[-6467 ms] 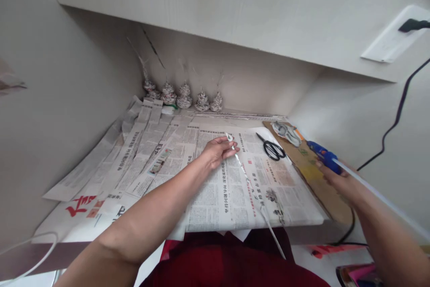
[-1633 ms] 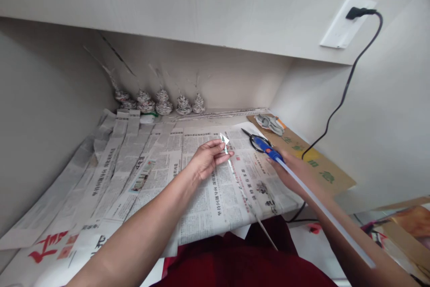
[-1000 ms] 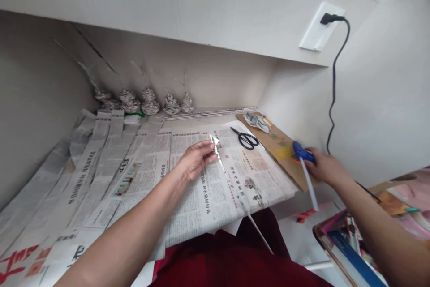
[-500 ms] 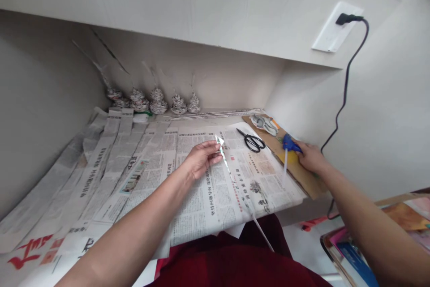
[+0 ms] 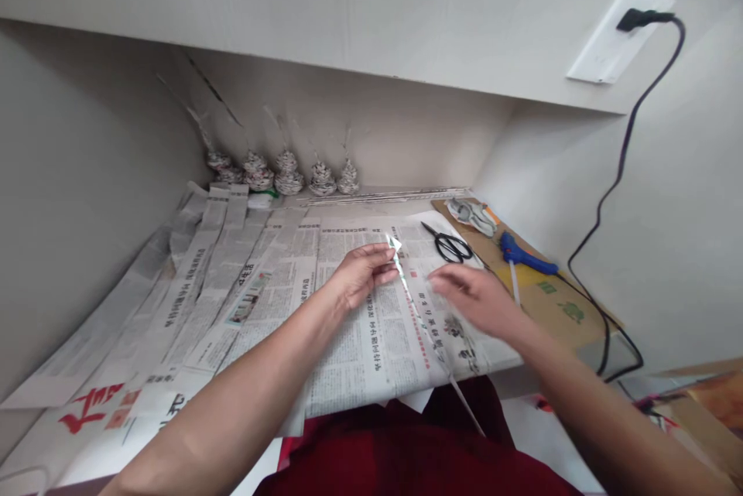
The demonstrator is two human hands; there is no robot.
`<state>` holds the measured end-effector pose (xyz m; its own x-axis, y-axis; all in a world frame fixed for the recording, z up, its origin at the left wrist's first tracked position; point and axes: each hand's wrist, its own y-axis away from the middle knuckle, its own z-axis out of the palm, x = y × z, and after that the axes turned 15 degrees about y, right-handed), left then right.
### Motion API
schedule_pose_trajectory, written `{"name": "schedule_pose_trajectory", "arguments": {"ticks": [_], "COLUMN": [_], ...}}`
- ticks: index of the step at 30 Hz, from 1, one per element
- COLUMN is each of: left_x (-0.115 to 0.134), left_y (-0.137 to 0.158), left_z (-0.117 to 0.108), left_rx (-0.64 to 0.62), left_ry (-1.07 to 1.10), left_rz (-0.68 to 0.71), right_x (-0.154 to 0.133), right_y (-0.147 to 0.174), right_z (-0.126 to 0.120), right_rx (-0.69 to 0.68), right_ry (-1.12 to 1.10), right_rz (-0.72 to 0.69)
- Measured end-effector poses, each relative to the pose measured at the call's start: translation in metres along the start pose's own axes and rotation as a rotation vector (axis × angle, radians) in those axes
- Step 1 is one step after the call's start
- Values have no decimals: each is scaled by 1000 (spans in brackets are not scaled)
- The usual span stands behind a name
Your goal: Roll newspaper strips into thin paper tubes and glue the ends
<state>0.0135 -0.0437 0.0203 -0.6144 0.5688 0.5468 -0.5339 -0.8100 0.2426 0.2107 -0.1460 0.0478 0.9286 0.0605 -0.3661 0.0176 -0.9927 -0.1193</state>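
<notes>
"Hands first: what are they doing?"

"Left hand (image 5: 367, 273) pinches a rolled paper strip (image 5: 410, 297) near its upper end. Right hand (image 5: 479, 296), slightly blurred, hangs loose just right of the strip, fingers half curled and gripping nothing visible."

"Left of them?"

"Cut newspaper strips (image 5: 197, 264) fan out, overlapping, beside the left forearm and near the side wall. Beyond the left hand, five woven paper pieces (image 5: 289, 173) stand in a row by the back wall."

"How much room at the middle?"

"Narrow between the hands. The rolled strip slants through that gap and past the near edge of the bench (image 5: 354, 215) toward the lap. Far beyond the fingers, thin paper rods (image 5: 383, 197) lie along the back, under an overhanging panel (image 5: 348, 8)."

"And rightward?"

"Black scissors (image 5: 453, 247) lie just beyond the right hand, tips pointing away. Further right, a blue glue gun (image 5: 527, 258) rests on cardboard (image 5: 580, 318); a black cord (image 5: 627, 148) loops past the cardboard's right edge, up to a wall socket (image 5: 618, 35)."
</notes>
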Motion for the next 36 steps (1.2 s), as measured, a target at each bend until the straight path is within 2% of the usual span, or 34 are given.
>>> {"name": "schedule_pose_trajectory", "arguments": {"ticks": [2, 4, 7, 13, 15, 17, 21, 24, 31, 36], "left_x": [1, 3, 6, 7, 7, 6, 5, 4, 4, 5], "left_y": [-1, -2, -3, -3, -3, -3, -2, -2, -2, -1], "left_z": [-2, -3, -5, -5, -5, -4, -3, -2, -2, -2], "left_rx": [-17, -33, -49, -87, -89, -89, -66, -58, -58, -69], "left_ry": [7, 13, 30, 49, 53, 60, 62, 58, 62, 52], "left_rz": [3, 10, 27, 22, 28, 35, 54, 53, 55, 57], "right_x": [-33, -46, -47, -43, -44, -46, -48, -48, -44, -43], "right_y": [-4, -10, -18, -19, -18, -17, -13, -11, -14, -14], "right_z": [22, 37, 43, 39, 40, 41, 41, 42, 40, 37], "right_rx": [-52, -49, -47, -224, -255, -203, 163, 272, 259, 229], "right_ry": [-209, -348, -510, -886, -931, -823, -209, 90, 221, 163], "right_rz": [10, 52, 106, 176, 198, 194, 37, -61, -99, -88]}}
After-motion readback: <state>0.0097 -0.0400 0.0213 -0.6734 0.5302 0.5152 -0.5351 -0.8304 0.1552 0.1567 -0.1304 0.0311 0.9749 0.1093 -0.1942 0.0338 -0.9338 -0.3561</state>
